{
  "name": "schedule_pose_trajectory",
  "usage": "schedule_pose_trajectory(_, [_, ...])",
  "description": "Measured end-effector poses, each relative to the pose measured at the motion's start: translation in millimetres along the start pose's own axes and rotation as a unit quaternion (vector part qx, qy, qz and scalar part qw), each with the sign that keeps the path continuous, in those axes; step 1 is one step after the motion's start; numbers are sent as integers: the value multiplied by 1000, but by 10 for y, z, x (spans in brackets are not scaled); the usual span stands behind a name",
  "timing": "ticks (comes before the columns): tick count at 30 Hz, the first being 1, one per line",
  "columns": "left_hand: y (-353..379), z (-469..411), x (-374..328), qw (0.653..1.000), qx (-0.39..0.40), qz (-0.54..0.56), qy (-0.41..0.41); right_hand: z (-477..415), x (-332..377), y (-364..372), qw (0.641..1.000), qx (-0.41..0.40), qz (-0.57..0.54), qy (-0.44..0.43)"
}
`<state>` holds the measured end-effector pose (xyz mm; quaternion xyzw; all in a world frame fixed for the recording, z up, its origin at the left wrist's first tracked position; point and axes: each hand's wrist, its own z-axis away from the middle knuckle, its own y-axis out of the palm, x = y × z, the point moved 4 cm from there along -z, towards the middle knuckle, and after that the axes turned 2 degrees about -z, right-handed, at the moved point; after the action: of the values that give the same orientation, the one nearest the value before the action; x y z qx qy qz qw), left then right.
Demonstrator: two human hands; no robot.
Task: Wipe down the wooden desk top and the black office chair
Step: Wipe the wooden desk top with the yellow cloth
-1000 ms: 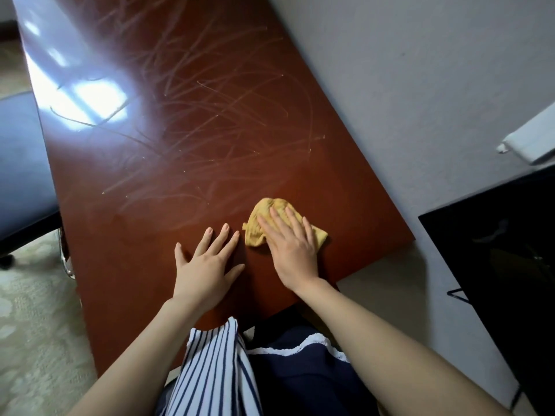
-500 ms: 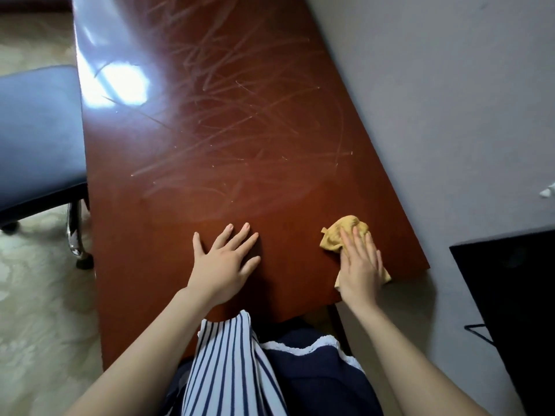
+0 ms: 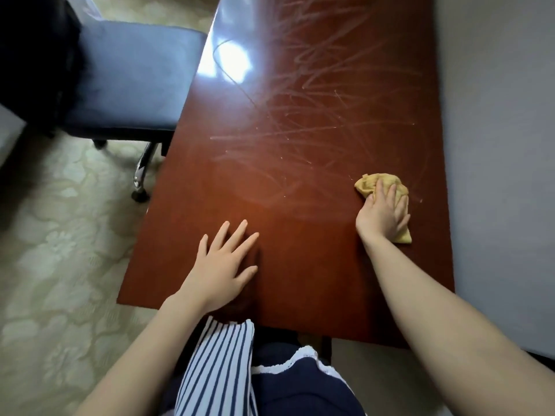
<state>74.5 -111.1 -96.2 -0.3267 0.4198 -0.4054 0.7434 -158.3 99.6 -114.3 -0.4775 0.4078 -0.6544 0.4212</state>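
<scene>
The chair (image 3: 126, 85) at far left looks not yet wiped, my left hand (image 3: 223, 271) lies flat and empty on the near desk (image 3: 300, 130), and near its right edge my right hand (image 3: 383, 216) presses the cloth (image 3: 368, 183) with straight fingers, so I judge the desk roughly half done.

The desk top (image 3: 300, 175) is red-brown, the cloth (image 3: 368, 184) yellow, the carpet (image 3: 60, 250) floral.

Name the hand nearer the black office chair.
Left. Left hand rests on the wooden desk top toward the black office chair; right hand presses a yellow cloth at the opposite edge.
</scene>
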Motion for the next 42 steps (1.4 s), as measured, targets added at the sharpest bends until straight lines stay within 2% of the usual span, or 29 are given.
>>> schedule_pose_trajectory(7, [31,434,363,997,-27,24,-71,498,441,250,986,31,43,-158])
schedule_pose_trajectory(14, [20,918,833,999,-24,26,-23,1623,677,551,957,65,53,-276])
schedule_pose_trajectory(22, [-159,1535,1673,999,-12,-5,31,3007,952,986,962,54,55,-261])
schedule_pose_trajectory(29, [-236,1679,2011,999,9,2,47,3769,1238,1291,947,108,54,-299])
schedule_pose_trajectory(34, [-360,1500,2177,998,18,9,59,3608,1626,1394,958,116,27,-259])
schedule_pose_trajectory(38, [-554,1175,2371,998,28,-2,62,3242,2090,1508,976,71,29,-204])
schedule_pose_trajectory(42, [-829,734,2539,996,47,-32,72,2789,2481,1564,980,43,46,-189])
